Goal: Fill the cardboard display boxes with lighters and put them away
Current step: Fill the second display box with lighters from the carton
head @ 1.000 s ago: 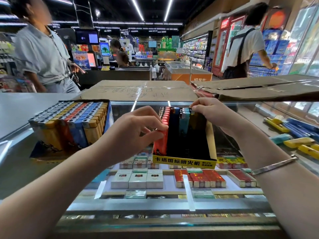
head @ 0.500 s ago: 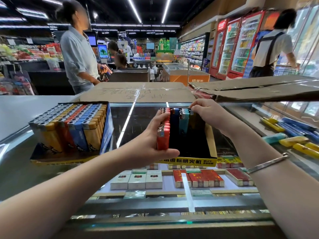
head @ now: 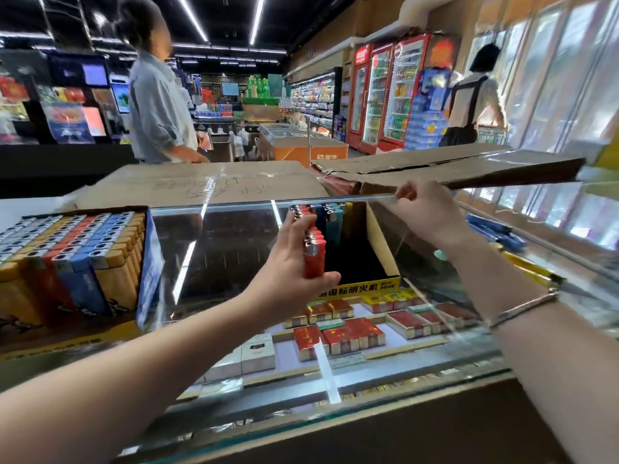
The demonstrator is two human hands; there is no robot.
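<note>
a half-full box that could spill

the half-filled box (head: pixel 375 283) sits on the glass counter (head: pixel 227 249), in the middle. it holds rows of lighters standing up on its left side. the red lighters (head: pixel 313 249) are the row farthest left. the right side of the box looks dark and bare.

the left hand (head: pixel 289 266) is at about 9 o'clock from the box. its fingers curl around the red row, with the thumb under the front lighter. it looks like it is pressing the row to keep it standing.

the right hand (head: pixel 425 216) is at about 2 o'clock from the box, up by the far glass edge. its fingers are pinched together, but i cannot tell if they hold anything.

the full box (head: pixel 77 259) sits at 9 o'clock, well apart, packed tight.

what could go wrong: i think the rows could tip into the bare side if the left hand lets go, since nothing props them there. the glass looks smooth, so a hard push might slide the box.
</note>
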